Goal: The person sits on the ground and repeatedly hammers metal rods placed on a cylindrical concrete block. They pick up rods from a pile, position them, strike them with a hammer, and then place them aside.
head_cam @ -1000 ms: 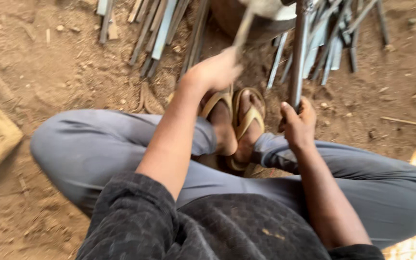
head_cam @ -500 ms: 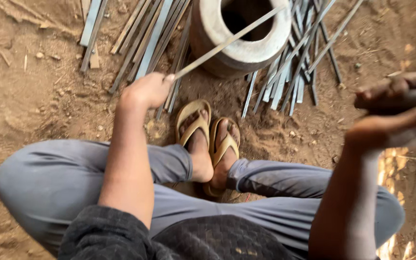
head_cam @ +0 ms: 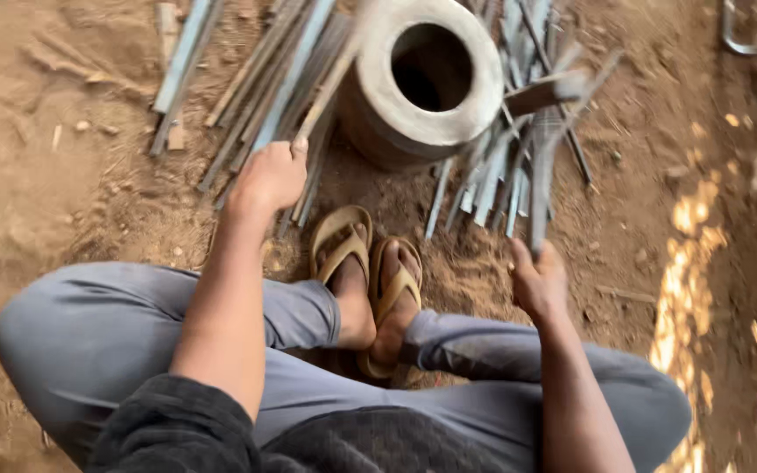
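Note:
I sit on the dirt with knees spread and feet in tan sandals (head_cam: 368,263) together. My left hand (head_cam: 269,175) grips a thin flat metal strip (head_cam: 330,83) that slants up toward the rim of a round hollow stone block (head_cam: 427,74) just ahead of my feet. My right hand (head_cam: 538,282) is closed on the handle of a hammer (head_cam: 547,131); its shaft rises upright and its blurred dark head sits near the block's right side.
Several grey metal strips (head_cam: 247,79) lie in loose piles on the dirt left of the block, and more (head_cam: 492,175) fan out to its right. A curved metal piece (head_cam: 751,39) lies at the top right. Sunlit patches mark the ground at right.
My right hand has dropped from high at the right edge down to beside my right knee, bringing the hammer down. My left hand keeps the strip at the block.

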